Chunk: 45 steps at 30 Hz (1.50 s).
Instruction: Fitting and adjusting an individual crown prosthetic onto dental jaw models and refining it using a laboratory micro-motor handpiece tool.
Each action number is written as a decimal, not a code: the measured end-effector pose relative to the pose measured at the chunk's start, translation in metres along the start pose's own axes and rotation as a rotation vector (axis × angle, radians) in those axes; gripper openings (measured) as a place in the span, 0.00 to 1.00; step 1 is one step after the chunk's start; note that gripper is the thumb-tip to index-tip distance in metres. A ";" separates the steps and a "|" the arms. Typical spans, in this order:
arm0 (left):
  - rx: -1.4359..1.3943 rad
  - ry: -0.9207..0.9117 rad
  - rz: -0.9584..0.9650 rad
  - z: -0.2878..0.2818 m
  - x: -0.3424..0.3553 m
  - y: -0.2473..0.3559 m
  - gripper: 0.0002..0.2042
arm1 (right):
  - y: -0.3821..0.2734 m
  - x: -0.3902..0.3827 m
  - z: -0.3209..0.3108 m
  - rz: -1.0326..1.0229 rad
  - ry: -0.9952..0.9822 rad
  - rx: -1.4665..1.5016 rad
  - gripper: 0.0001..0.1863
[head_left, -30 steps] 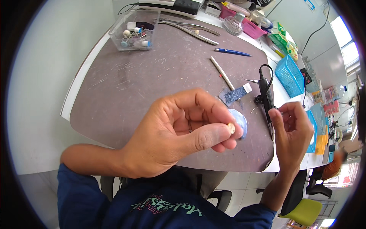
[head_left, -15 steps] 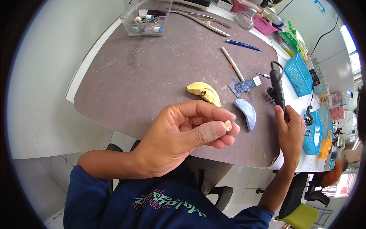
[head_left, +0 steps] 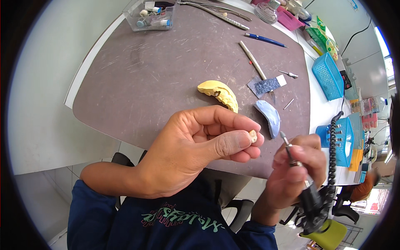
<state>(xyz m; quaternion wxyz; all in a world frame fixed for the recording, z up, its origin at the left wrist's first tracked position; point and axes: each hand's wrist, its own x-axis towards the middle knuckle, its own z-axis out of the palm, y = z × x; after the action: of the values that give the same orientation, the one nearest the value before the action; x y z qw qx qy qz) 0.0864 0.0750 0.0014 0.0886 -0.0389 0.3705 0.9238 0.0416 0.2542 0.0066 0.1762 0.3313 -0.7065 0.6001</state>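
Note:
Between the thumb and fingertips of my left hand point(head_left: 204, 143) is a small cream dental crown point(head_left: 253, 136). My right hand point(head_left: 298, 168) grips a black dental handpiece point(head_left: 309, 200), slightly blurred, with a grey pointed bur point(head_left: 285, 137) at its tip. The bur points up toward the crown and stays apart from it. Just beyond my left hand lies a yellow dental model point(head_left: 220, 93) with a dark gap in its ridge. A pale blue model piece point(head_left: 269, 118) rests on the table between the yellow model and my right hand.
Articulating paper point(head_left: 268, 85) lies over a white-handled knife point(head_left: 253, 59). Farther back are a blue pen point(head_left: 265, 40), metal tools point(head_left: 221, 16) and a clear box point(head_left: 152, 18). Blue baskets point(head_left: 328, 77) line the right side. A coiled black cord point(head_left: 332, 154) hangs beside my right hand.
My right hand has brought the handpiece from the table's right side down and inward, turning its bur toward the crown. My left hand still pinches the crown, almost unmoved.

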 end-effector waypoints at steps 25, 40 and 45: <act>-0.035 -0.045 -0.173 0.002 0.000 0.000 0.06 | 0.007 -0.024 0.015 -0.142 -0.008 0.123 0.21; -0.039 -0.048 -0.169 0.001 -0.001 -0.001 0.06 | 0.008 -0.023 0.014 -0.123 -0.030 0.176 0.20; -0.019 -0.034 -0.171 0.002 -0.001 -0.001 0.06 | 0.008 -0.023 0.014 -0.109 -0.020 0.168 0.20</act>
<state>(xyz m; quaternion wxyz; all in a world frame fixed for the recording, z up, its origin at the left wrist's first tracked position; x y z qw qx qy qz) 0.0875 0.0768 0.0023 0.1731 -0.0557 0.3555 0.9168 0.0553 0.2470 -0.0171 0.1731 0.3886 -0.6363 0.6435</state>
